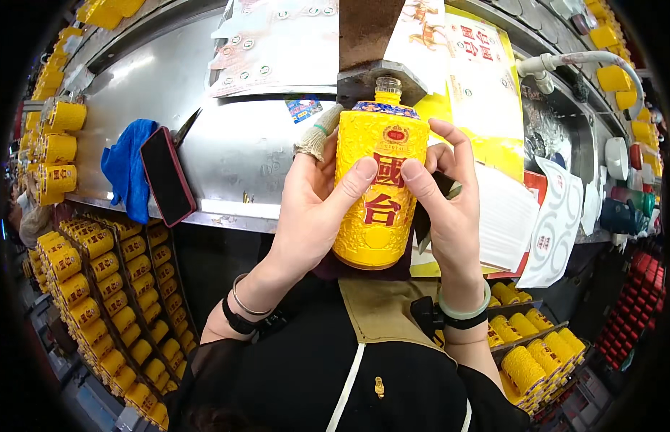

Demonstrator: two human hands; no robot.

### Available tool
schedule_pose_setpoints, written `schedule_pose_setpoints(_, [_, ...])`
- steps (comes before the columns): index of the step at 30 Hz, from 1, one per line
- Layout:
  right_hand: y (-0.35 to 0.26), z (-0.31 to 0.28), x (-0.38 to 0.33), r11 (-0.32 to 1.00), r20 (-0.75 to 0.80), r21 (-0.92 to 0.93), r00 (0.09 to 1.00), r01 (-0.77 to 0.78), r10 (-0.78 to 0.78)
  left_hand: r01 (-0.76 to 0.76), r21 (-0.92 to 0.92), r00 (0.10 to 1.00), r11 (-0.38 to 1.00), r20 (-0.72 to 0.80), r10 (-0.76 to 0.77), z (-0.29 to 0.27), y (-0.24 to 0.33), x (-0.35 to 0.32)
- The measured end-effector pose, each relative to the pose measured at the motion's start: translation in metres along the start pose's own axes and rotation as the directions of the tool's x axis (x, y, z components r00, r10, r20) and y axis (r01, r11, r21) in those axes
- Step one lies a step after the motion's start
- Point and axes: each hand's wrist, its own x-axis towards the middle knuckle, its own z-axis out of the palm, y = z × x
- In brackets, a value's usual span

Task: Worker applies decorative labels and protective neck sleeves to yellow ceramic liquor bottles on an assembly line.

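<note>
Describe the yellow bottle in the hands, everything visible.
The yellow bottle is a squat cylinder with embossed relief, glossy like glazed ceramic, bearing red characters, a round red emblem and a blue patterned band at the shoulder. Its short neck ends in a pale cap. It stands upright, held above the metal worktop. The left hand and right hand grip its sides, thumbs pressed on the front.

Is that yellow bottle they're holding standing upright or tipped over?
Upright: the yellow bottle is held between the left hand and right hand, neck topmost under a metal fixture.
</note>
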Motion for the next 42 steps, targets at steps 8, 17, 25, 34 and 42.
schedule_pose_setpoints(8, [-0.011,-0.006,0.017,0.999,0.037,-0.039,0.999,0.011,-0.009,-0.050,0.057,0.998,0.997,0.029,0.048,0.003,0.003,-0.001])
schedule_pose_setpoints(17, [-0.015,-0.004,0.030,0.993,0.062,-0.113,0.998,0.026,-0.019,-0.074,0.101,0.997,0.992,0.008,0.073,0.003,-0.004,-0.001])
schedule_pose_setpoints(25, [-0.013,-0.003,0.031,0.996,0.062,-0.083,0.998,0.026,-0.021,-0.061,0.118,0.998,0.991,0.009,0.060,0.004,-0.002,-0.002])
schedule_pose_setpoints(34, [-0.013,-0.010,0.025,0.994,0.056,-0.103,0.998,0.035,-0.029,-0.035,-0.008,0.999,0.999,-0.015,0.035,0.004,0.000,0.001])
schedule_pose_setpoints(42, [-0.004,-0.007,0.008,0.999,0.048,-0.028,0.999,-0.019,0.020,-0.023,-0.014,1.000,1.000,-0.016,0.022,0.003,0.002,0.003])
